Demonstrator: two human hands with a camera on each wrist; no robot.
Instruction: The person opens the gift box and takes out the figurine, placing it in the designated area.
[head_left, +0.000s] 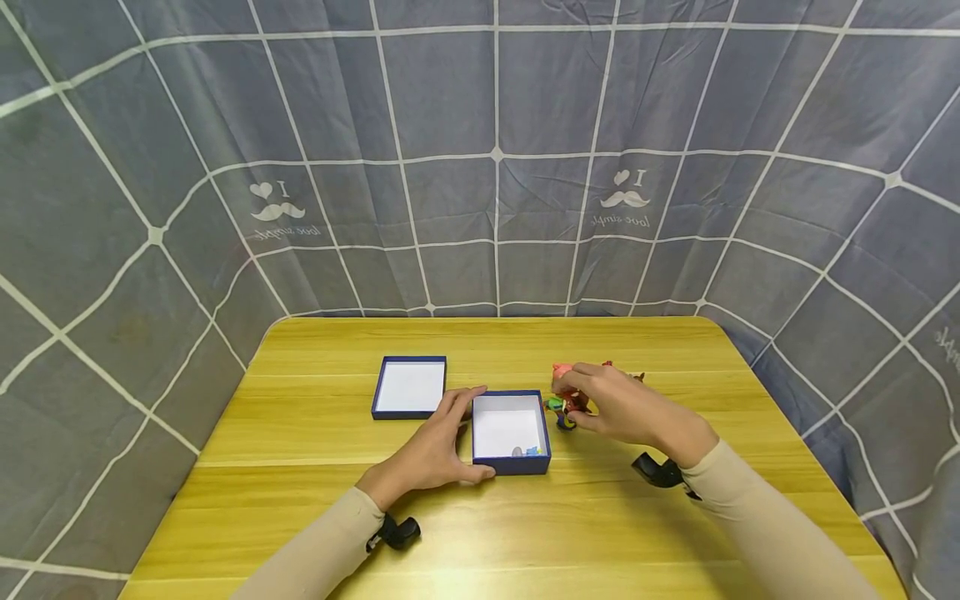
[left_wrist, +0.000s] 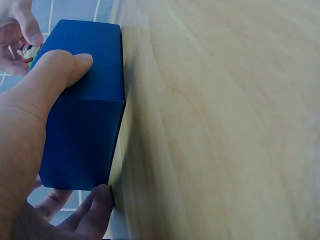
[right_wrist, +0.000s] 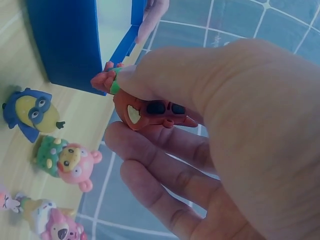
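Note:
A square blue box (head_left: 512, 465) with a white inside stands open-topped on the table. My left hand (head_left: 431, 450) grips its left side, the thumb against the front wall and the fingers towards the back. Inside, at the front, lie a small grey piece (head_left: 517, 452) and a small blue piece (head_left: 533, 452). Just right of the box, my right hand (head_left: 626, 408) pinches a red toy figurine (right_wrist: 142, 117) with dark glasses and a green band, between thumb and fingers. Below it in the right wrist view stands a yellow figurine (right_wrist: 37, 112) with a blue cape.
A shallow blue-edged lid (head_left: 411, 387), white side up, lies behind and left of the box. Beside the right hand stand a pink-and-green figurine (right_wrist: 77, 165), a pink bear figurine (right_wrist: 62, 227) and others. A grey checked curtain (head_left: 450, 200) surrounds the wooden table (head_left: 315, 467).

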